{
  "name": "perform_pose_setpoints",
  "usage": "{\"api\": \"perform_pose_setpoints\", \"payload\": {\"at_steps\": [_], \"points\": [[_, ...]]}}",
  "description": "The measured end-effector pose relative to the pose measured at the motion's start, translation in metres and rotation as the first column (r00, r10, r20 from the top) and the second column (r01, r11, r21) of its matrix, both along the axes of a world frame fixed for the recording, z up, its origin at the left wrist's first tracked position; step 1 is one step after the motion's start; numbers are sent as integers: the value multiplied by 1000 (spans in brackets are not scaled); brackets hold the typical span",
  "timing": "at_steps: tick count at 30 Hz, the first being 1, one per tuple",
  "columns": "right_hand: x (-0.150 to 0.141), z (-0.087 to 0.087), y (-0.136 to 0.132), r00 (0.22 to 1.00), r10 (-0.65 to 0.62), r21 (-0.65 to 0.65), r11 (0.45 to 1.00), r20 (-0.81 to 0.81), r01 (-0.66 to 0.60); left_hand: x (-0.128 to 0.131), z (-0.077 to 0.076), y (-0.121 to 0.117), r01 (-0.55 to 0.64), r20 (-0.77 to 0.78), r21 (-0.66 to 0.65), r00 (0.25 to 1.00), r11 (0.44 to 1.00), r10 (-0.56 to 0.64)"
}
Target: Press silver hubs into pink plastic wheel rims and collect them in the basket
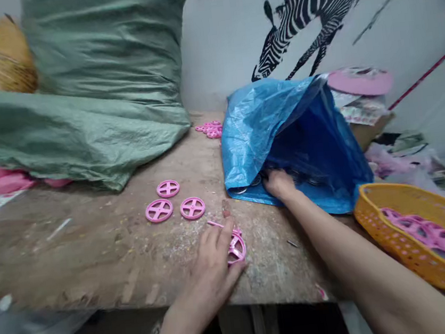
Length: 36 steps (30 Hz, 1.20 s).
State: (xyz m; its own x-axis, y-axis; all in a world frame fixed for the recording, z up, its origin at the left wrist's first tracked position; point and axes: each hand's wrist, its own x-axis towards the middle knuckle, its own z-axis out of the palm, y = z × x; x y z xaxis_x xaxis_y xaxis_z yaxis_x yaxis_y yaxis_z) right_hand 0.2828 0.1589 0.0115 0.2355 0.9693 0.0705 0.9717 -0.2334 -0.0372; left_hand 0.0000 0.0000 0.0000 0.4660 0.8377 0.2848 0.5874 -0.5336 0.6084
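Near the table's front, my left hand (216, 251) is closed on a pink spoked plastic wheel (237, 247), with thumb and fingers at its rim. A thin pink rod (215, 224) sticks out by the fingertips. My right hand (279, 183) reaches into the mouth of a blue woven plastic bag (248, 126); its fingers are hidden inside. Dark, shiny round pieces (315, 180) lie within the bag, too shaded to make out. Left of my left hand lie three flat pink wheels with crossed spokes, the nearest being one pink wheel (192, 208).
Right of my right arm stands a yellow basket (374, 198) with pink parts (435, 236). A big green sack (113, 51) spreads over the left back of the wooden table (106, 244). More pink pieces (210, 129) lie by the wall. A small metal pin (293, 243) rests near my right forearm.
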Motion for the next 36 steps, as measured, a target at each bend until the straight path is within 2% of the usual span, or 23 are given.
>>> {"api": "perform_pose_setpoints", "payload": {"at_steps": [4, 9, 12, 14, 17, 20, 22, 24, 28, 31, 33, 34, 36], "points": [[0, 4, -7, 999, -34, 34, 999, -22, 34, -4, 3, 0, 17, 52, -2, 999, 1000, -17], [16, 19, -28, 991, -97, 96, 990, -96, 106, -5, 2, 5, -19, 189, -14, 982, 1000, 21], [24, 27, -48, 961, -69, 183, 976, -269, 121, -4, 1, 7, -11, 256, 4, 967, 1000, 10], [21, 31, -66, 856, 8, 229, 965, -516, 129, -4, 1, 7, 1, 275, 5, 961, 1000, -2], [3, 37, -102, 582, 85, 189, 975, -809, 120, -2, 5, 5, 16, 250, 6, 968, 1000, -17], [-23, 45, -140, 343, 56, 84, 994, -938, 67, 2, 10, 1, 46, 222, 42, 973, 998, -55], [-39, 49, -160, 215, -2, 1, 1000, -977, 15, 6, 13, -1, 76, 211, 76, 973, 994, -90], [-50, 49, -175, 144, -48, -54, 998, -988, -38, 9, 16, -4, 101, 206, 113, 971, 988, -123], [-59, 43, -189, 113, -60, -72, 992, -992, -104, 13, 18, -11, 147, 200, 141, 964, 979, -173], [-61, 42, -196, 51, -60, -65, 992, -997, -106, 15, 22, -15, 158, 277, 24, 948, 987, -159], [-62, 46, -201, -8, -48, -47, 996, -999, -80, 17, 27, -18, 156, 409, -164, 909, 974, -77], [-62, 48, -204, -33, -37, -35, 997, -999, -63, 19, 30, -19, 172, 489, -282, 872, 944, -13], [-63, 52, -209, -59, -1, 1, 1000, -998, -24, 22, 37, -22, 265, 644, -498, 750, 826, 148]]}}
